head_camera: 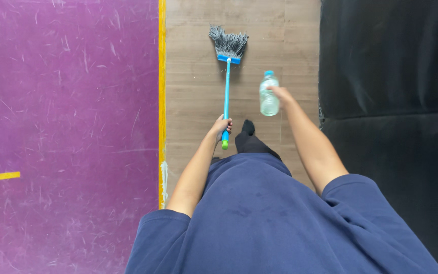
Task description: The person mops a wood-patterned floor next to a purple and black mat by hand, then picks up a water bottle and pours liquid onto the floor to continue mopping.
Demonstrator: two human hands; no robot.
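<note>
Gripping one blue-handled mop near its green end, the left hand is wrapped around the shaft; its single grey string head rests on the wood-look floor ahead; the right hand is closed around one clear plastic bottle with a blue cap, held upright beside the handle; one purple mat with a yellow edge lies left; one black mat lies right.
</note>
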